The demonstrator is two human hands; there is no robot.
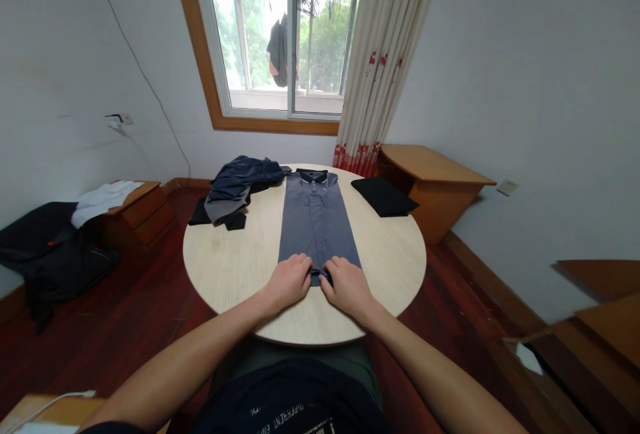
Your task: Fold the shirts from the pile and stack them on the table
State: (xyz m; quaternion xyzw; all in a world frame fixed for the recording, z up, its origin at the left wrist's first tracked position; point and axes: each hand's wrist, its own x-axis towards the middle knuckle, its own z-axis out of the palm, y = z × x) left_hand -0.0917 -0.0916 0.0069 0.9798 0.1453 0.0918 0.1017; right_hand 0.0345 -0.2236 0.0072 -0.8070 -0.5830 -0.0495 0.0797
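A grey polo shirt [319,221] with a dark collar lies lengthwise on the round table, its sides folded in to make a long strip. The collar points toward the window. At the near end, my left hand [291,279] grips the hem with its fingers curled over the cloth. Close beside it, my right hand [349,285] grips the same hem. A small roll or fold of dark cloth shows between the two hands; the rest of it is hidden under my fingers.
The round pale table [230,274] also bears a heap of dark clothes [245,177] at the back left and a folded black garment [383,197] at the right. A wooden desk [435,167] stands behind; a black bag [55,254] lies left.
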